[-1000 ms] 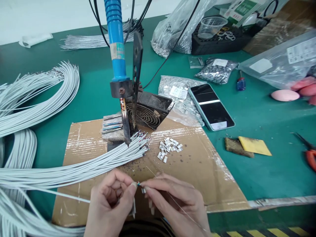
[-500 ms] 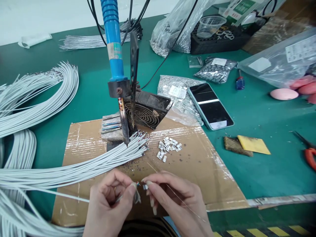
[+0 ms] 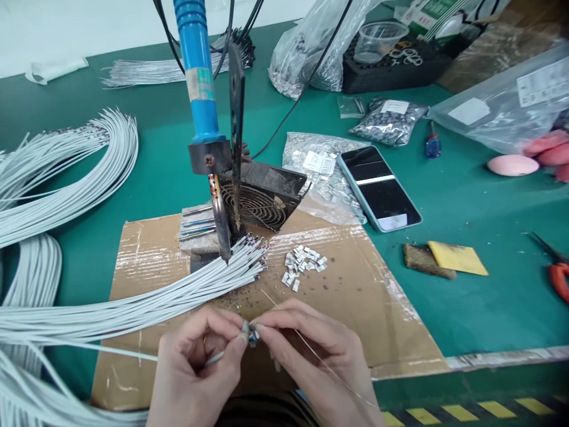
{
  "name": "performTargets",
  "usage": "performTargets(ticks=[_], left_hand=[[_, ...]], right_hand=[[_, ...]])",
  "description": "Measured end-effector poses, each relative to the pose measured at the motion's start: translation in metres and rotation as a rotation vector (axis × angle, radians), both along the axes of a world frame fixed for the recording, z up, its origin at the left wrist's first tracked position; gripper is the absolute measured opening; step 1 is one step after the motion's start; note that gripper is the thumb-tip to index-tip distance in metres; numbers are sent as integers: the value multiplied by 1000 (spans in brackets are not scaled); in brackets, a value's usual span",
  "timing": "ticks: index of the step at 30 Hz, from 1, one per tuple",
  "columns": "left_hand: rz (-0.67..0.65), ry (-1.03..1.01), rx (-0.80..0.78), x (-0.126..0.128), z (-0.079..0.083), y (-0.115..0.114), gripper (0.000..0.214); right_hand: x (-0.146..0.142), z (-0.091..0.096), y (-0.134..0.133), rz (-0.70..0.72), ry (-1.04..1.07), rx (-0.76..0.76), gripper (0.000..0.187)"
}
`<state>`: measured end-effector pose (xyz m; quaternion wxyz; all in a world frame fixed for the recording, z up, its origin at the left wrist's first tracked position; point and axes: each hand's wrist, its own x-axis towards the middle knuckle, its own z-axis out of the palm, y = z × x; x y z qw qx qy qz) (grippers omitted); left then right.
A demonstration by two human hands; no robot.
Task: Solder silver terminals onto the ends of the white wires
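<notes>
Near the front of the cardboard, my left hand [image 3: 195,362] pinches the end of a white cable [image 3: 216,357] between thumb and forefinger. Fine coloured wires show at its tip. My right hand [image 3: 315,356] is closed on a small metal connector [image 3: 254,335], which meets the wire ends; the fingertips partly cover the contact. A thin strand of solder wire [image 3: 306,344] also runs through the right fingers. Beyond the hands, a blue-handled soldering iron [image 3: 200,112] is clamped upright, tip down, over a bundle of white cables [image 3: 133,311]. Loose connectors [image 3: 304,265] lie right of the bundle.
A small fan [image 3: 262,201] stands behind the iron's tip. Phone [image 3: 380,187], bag of connectors [image 3: 317,160], yellow sponge [image 3: 457,258], screwdriver [image 3: 432,145] and orange-handled tool [image 3: 559,280] lie to the right. Coiled cables [image 3: 106,172] cover the left side.
My hands have come together: the connector, held apart before, now meets the cable's wire ends. The view has shifted slightly.
</notes>
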<state>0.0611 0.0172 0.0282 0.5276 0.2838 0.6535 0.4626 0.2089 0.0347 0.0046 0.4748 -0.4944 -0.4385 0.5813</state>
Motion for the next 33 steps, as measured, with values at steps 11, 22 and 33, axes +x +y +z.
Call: performTargets(ticks=[11,22,33], left_hand=[[2,3,-17,0,0,1,15],[8,3,-31,2,3,9,13],[89,80,24,-2,-1,24,12]], right_hand=[[10,-5,4,118,-91,177,31],[10,-8,-4,68,-308,285,30],[-1,0,3,-27,-423,177,22]])
